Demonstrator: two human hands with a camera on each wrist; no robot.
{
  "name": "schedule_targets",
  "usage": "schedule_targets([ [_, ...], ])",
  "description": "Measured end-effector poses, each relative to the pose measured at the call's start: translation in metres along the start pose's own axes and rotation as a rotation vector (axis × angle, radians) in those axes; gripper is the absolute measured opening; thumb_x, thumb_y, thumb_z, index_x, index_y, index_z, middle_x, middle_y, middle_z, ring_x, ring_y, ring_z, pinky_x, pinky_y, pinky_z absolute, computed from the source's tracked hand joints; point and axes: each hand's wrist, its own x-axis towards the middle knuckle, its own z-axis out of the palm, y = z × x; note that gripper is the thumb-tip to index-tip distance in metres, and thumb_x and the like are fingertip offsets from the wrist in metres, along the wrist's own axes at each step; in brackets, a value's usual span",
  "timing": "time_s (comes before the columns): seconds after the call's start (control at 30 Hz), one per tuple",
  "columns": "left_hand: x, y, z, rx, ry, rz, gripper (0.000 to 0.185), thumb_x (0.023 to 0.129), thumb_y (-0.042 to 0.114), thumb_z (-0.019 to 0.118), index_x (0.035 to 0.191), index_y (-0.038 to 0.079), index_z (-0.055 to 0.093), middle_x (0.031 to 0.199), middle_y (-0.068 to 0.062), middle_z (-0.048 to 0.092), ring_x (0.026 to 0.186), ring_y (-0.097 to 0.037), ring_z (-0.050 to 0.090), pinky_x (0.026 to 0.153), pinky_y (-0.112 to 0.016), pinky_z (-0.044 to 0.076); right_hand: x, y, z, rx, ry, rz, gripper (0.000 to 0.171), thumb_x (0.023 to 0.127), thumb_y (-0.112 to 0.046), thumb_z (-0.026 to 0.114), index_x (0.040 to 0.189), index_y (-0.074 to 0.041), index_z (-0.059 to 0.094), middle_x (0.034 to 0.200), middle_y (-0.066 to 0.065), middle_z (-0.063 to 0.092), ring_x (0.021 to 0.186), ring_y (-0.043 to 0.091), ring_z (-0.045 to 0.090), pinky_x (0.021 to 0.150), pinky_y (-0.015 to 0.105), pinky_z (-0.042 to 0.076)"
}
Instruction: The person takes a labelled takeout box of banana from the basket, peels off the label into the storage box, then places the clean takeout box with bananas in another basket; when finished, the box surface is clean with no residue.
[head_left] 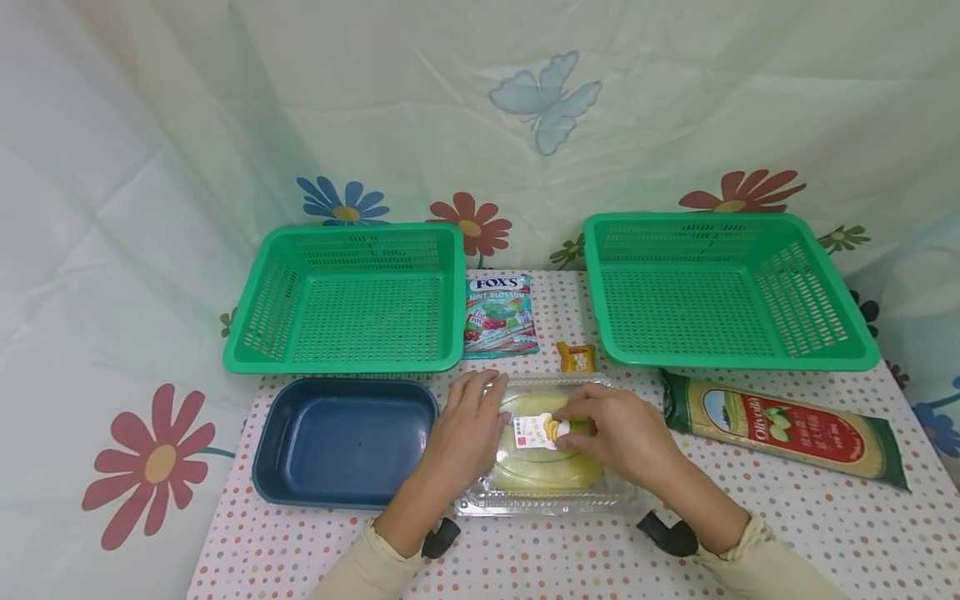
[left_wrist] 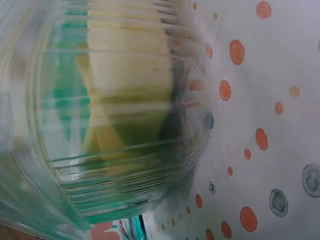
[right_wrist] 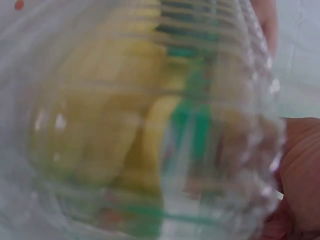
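A clear plastic clamshell box (head_left: 540, 498) with yellow food (head_left: 517, 479) inside lies on the table before me. On its lid is a white label (head_left: 528, 432) with a banana picture and red print. My left hand (head_left: 467, 429) rests on the lid's left part, fingers extended forward. At the label's right end, my right hand (head_left: 611, 429) has its thumb and forefinger pinching the edge. Both wrist views look at the box's ribbed side; the left shows the box (left_wrist: 125, 165) near the dotted cloth, the right shows it (right_wrist: 125, 100) blurred.
Behind stand two green baskets (head_left: 345, 367) (head_left: 735, 360). Between them lie a FOX'S candy bag (head_left: 498, 317) and a small yellow packet (head_left: 576, 357). A dark blue tray (head_left: 345, 442) is on the left, an Olivoilà pasta pack (head_left: 787, 421) on the right.
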Motion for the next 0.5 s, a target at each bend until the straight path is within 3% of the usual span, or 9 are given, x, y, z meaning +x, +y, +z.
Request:
schedule_targets([
  [0.27,-0.001,0.000,0.000,0.006,0.000,-0.003,0.049,0.103,0.024,0.062,0.148,0.009,0.050,0.150,-0.009,0.049,0.140,-0.033,0.045,0.100,-0.044,0.056,0.004,0.001,0.000,0.044,0.003,-0.031,0.028,0.074,-0.028,0.092,0.099,-0.028,0.080,0.098,-0.011,0.072,0.067,0.000,0.050,0.053,0.019,0.040],
  [0.5,0.000,-0.001,0.001,0.008,0.003,0.011,0.049,0.102,0.023,0.063,0.147,0.008,0.050,0.150,-0.010,0.049,0.139,-0.033,0.045,0.103,-0.045,0.054,0.023,-0.003,0.005,0.078,-0.110,-0.214,0.037,0.079,-0.029,0.088,0.114,-0.025,0.079,0.099,-0.013,0.067,0.089,0.006,0.062,0.075,0.027,0.053],
])
